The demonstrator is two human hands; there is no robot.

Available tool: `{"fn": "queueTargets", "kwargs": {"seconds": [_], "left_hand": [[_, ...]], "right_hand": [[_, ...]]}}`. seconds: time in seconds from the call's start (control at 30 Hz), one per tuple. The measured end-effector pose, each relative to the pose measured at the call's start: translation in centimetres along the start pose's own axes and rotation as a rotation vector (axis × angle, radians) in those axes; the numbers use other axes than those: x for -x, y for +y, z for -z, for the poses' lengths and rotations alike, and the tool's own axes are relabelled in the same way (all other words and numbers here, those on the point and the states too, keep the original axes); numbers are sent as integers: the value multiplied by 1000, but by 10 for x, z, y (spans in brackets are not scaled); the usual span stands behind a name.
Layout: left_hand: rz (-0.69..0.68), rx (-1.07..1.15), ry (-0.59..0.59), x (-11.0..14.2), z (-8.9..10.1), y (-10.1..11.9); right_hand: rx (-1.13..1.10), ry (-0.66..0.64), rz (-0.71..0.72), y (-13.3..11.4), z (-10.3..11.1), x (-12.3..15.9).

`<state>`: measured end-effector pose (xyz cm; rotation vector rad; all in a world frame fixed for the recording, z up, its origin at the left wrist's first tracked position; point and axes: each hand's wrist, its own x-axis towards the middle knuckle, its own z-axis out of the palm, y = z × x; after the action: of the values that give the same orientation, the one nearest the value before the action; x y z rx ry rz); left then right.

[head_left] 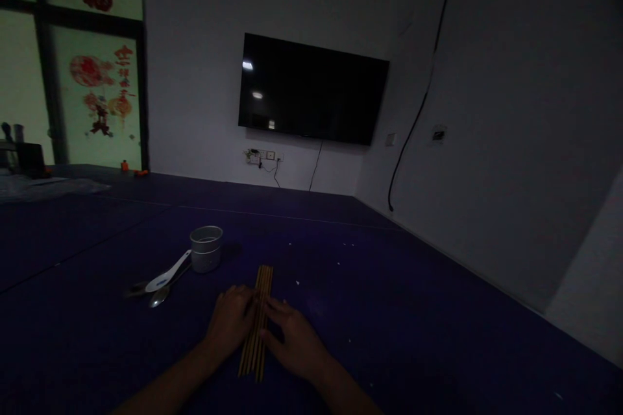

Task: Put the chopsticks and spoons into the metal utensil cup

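Note:
A bundle of several light-brown chopsticks [264, 277] lies on the dark blue-purple tabletop, pointing away from me. My left hand [231, 316] is closed against the left side of the bundle, its fingertips at the sticks. From the right, my right hand [294, 340] grips the same bundle, with thumb and fingers touching it. The near ends fan out slightly and are uneven. Left of my hands stands a grey metal cup [206, 256]. Beside it lie a white soup spoon [163, 279] and a metal spoon [159, 298], with another dark utensil end partly hidden.
Small white scraps [297, 283] dot the table [413, 311]. Clear plastic sheeting [48, 188] and a dark box [30, 159] sit at the far left, near small orange objects [124, 166]. A wall with a television [314, 89] rises beyond, and a black cable [413, 123] hangs right.

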<state>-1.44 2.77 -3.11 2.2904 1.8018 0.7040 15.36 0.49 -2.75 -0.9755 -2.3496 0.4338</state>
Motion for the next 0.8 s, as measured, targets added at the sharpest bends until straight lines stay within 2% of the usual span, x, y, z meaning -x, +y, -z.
{"fn": "queueTargets", "kwargs": {"seconds": [0.17, 0.6, 0.8], "left_hand": [[-39, 74, -5, 2, -3, -3], [-67, -74, -82, 0, 1, 4], [-67, -58, -39, 2, 2, 4]], "right_hand": [[26, -6, -22, -2, 0, 0], [19, 15, -9, 4, -3, -1], [24, 26, -11, 5, -4, -1]]}}
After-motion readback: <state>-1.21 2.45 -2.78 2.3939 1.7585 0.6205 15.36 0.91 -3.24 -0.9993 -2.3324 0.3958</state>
